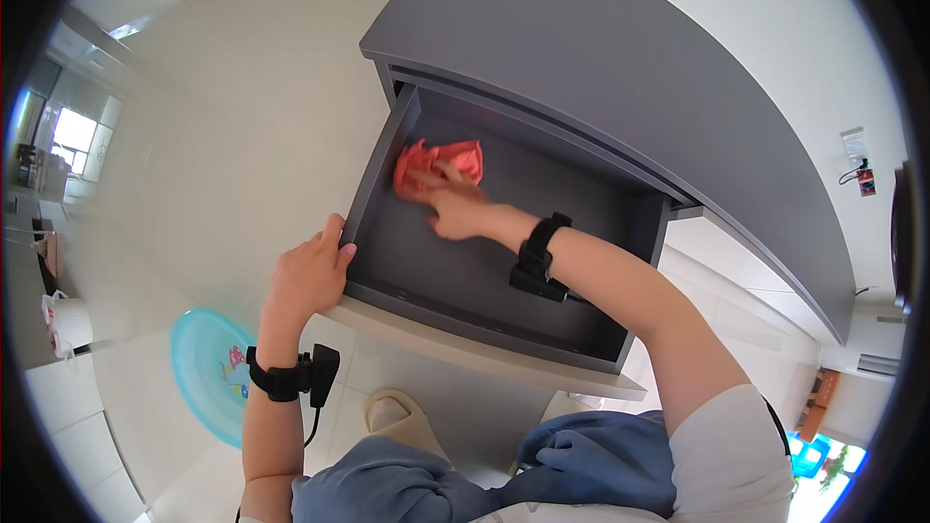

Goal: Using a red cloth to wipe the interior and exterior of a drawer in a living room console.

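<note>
A grey drawer (508, 232) stands pulled out from a cabinet. Inside it, near the far left corner, lies a crumpled red cloth (465, 156). My right hand (458, 207) presses on the cloth with its fingers spread, slightly blurred; the palm is turned down. At the drawer's left side, my left hand (316, 269) grips the side panel near the front corner, thumb on the near side of the edge. Each wrist wears a black strap with a small device.
The cabinet's dark grey top (581, 51) extends above and to the right of the drawer. A translucent turquoise basin (200, 378) stands on the tiled floor at the left. My slippered foot (389, 414) is below the drawer front (479, 352).
</note>
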`<act>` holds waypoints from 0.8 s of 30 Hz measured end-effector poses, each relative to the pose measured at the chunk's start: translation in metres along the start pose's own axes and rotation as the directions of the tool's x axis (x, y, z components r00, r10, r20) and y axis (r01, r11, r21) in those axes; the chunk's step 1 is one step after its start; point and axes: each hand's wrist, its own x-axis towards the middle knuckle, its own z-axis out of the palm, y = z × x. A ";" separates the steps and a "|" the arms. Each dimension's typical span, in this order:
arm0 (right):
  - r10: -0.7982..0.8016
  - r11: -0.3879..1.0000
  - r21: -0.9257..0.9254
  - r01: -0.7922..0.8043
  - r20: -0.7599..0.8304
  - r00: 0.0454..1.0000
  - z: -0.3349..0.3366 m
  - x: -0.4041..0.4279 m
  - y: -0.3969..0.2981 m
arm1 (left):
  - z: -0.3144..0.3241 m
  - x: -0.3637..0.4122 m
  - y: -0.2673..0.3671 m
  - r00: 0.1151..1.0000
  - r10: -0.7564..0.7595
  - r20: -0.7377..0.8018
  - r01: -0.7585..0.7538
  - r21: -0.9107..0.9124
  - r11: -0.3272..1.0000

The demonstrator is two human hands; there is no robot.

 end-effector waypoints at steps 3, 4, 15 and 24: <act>-0.114 0.991 0.075 0.107 0.090 0.989 0.019 -0.011 -0.005 | 0.002 0.002 0.000 1.000 -0.004 -0.017 0.003 -0.026 1.000; -0.199 0.978 0.083 0.192 0.096 0.975 0.024 -0.012 -0.007 | 0.001 0.002 0.002 1.000 0.000 -0.012 0.000 -0.024 1.000; -0.419 0.895 0.248 0.371 0.185 0.889 0.038 -0.008 -0.035 | -0.009 0.002 0.009 0.999 -0.039 -0.028 0.037 -0.050 0.998; -0.208 0.973 0.076 0.217 0.695 0.688 0.015 -0.113 0.045 | -0.005 0.001 0.006 0.986 0.047 -0.160 -0.068 -0.129 0.989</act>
